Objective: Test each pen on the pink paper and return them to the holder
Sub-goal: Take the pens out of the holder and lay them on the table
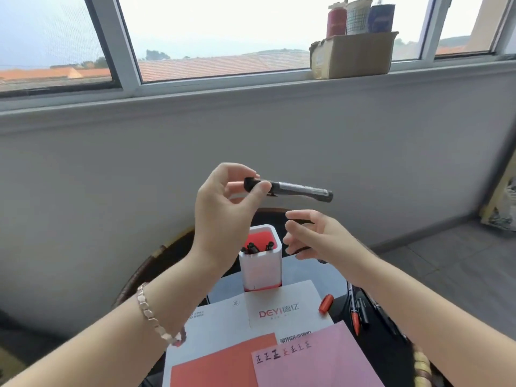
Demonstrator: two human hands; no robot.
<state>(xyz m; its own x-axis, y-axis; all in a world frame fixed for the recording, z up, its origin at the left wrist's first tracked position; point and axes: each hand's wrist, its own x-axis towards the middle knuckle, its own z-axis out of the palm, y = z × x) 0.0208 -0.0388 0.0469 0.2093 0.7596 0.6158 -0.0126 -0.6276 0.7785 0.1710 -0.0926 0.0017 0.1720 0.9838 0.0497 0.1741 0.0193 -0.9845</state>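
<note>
Pink paper [315,361]: lying at the near edge of the table [339,308], overlapping a red sheet [223,364] on its left. It is carrying a row of handwritten test marks [283,354] in black and red along its top.

White leaflet [279,311]: lying beyond both sheets and showing a red "DEYI" logo.

Pen holder [261,272]: white with a red interior and base, standing upright at the far edge of the leaflet. It is holding several black-capped pens [255,247].

Left hand [220,216]: hovering above the holder, its thumb and fingers [261,188] pinching the cap end of a black marker [296,188]. The marker is lying nearly level in the air, with its free end pointing right. A bracelet [150,314] is sitting on this wrist.

Right hand [315,238]: hovering just right of the holder and below the marker's free end. Its fingers are loosely spread and gripping nothing.

Red cap [326,303]: lying at the leaflet's right edge.

Loose pens [360,314]: one red-tipped and the others black, lying on the table to the right, partly under the right forearm.

Cardboard box [354,55]: sitting on the window sill and carrying three containers [358,18].
</note>
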